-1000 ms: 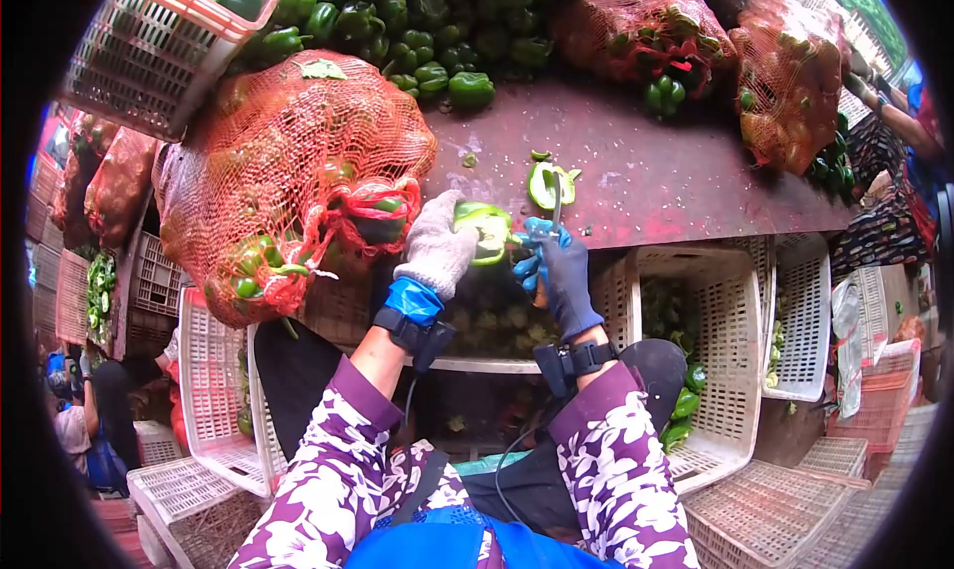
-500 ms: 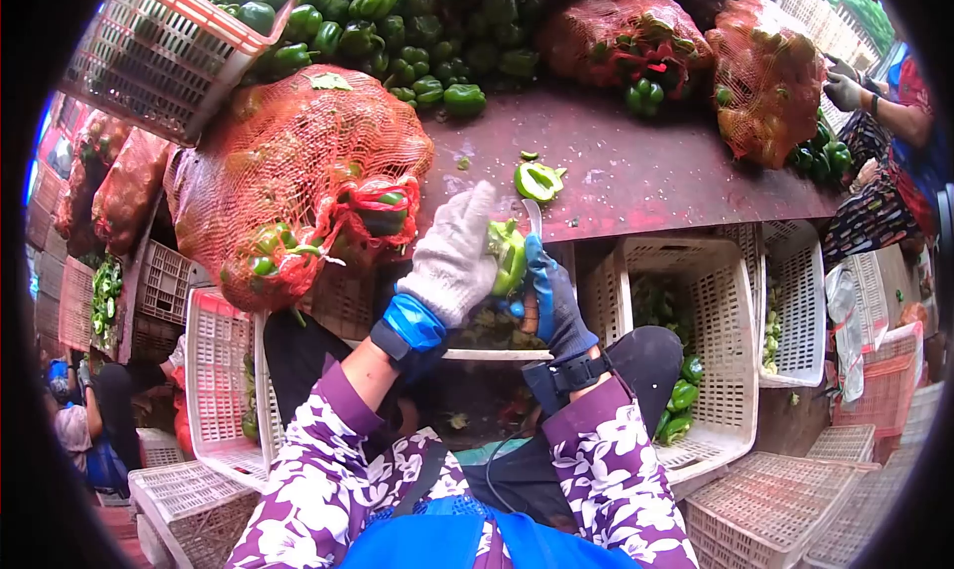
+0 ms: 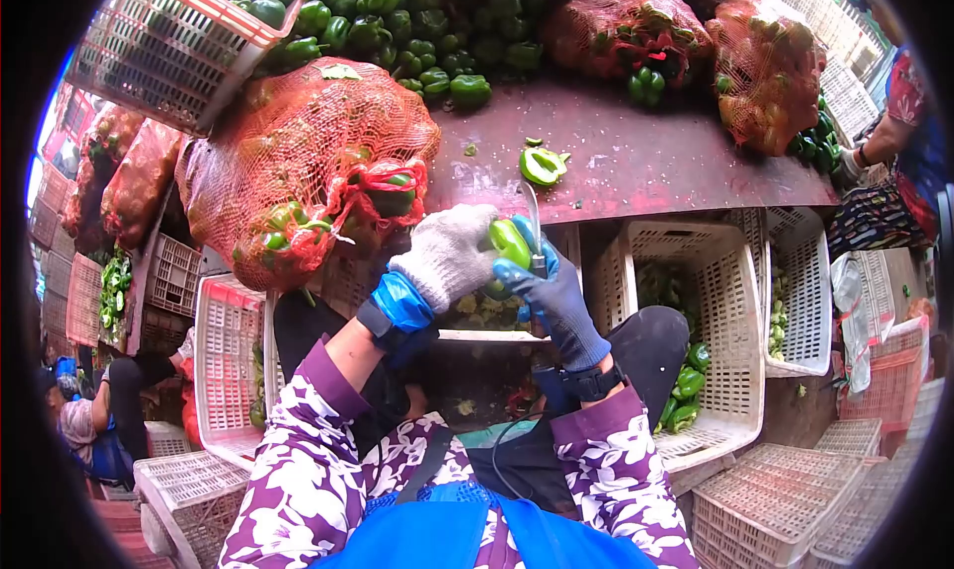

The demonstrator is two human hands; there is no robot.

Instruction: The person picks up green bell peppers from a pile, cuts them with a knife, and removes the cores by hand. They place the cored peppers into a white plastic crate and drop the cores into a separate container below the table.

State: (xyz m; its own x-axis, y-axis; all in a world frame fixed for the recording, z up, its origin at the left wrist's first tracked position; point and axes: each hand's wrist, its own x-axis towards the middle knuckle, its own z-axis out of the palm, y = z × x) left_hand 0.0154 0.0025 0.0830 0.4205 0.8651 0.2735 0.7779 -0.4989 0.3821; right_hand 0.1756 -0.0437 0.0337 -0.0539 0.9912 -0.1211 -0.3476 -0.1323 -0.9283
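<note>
My left hand (image 3: 452,253), in a pale knit glove, is closed on a green bell pepper (image 3: 511,241) that looks partly cut. My right hand (image 3: 556,301), in a blue glove, grips a knife (image 3: 539,263) with its curved blade pointing up, right beside the pepper. The right fingers also touch the pepper's lower side. Just beyond the blade, a cut pepper piece (image 3: 543,166) lies with its pale inside showing on the dark red tabletop (image 3: 636,152). Both hands are over the gap between the table edge and my lap.
A red mesh sack (image 3: 308,162) of peppers bulges at the left, below a tilted crate (image 3: 179,52). Loose peppers (image 3: 397,32) pile up at the back. Crates stand on both sides, one (image 3: 730,350) by my right knee. A co-worker (image 3: 899,122) is at the far right.
My left fingers have gone from pointing upward to curling around the pepper. My right hand has shifted in against the pepper. At the right, the co-worker's hands have moved lower.
</note>
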